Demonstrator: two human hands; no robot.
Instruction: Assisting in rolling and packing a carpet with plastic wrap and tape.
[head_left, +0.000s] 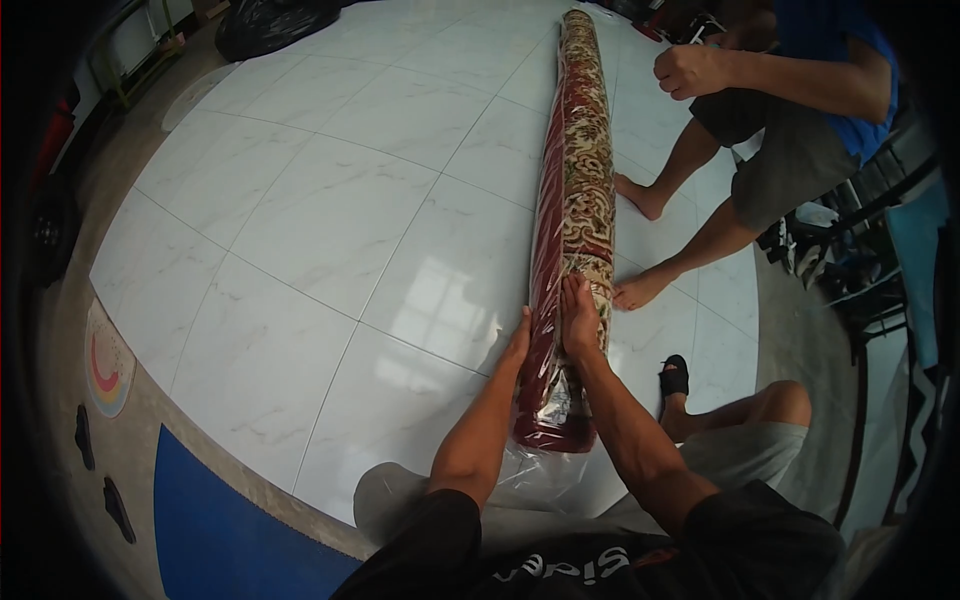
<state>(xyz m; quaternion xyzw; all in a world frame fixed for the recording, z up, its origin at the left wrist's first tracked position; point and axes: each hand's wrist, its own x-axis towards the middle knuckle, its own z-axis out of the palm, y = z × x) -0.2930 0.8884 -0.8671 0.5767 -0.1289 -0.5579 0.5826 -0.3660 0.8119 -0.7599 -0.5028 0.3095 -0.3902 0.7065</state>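
A long rolled carpet (587, 187), red with a cream and brown floral pattern, lies on the white tiles inside clear plastic wrap (546, 202). My left hand (520, 334) is against the left side of the roll near its close end, partly turned from view. My right hand (580, 319) lies flat on top of the wrapped roll, fingers extended toward the far end. Loose plastic spreads past the roll's near end between my knees.
Another person (795, 142) is at the right, bare feet beside the roll. A black plastic bag (274, 26) stands at the back left. At the lower left are a blue mat (225, 525), a rainbow mat (111, 364) and black slippers (117, 510). Shoes (808, 259) sit at the right.
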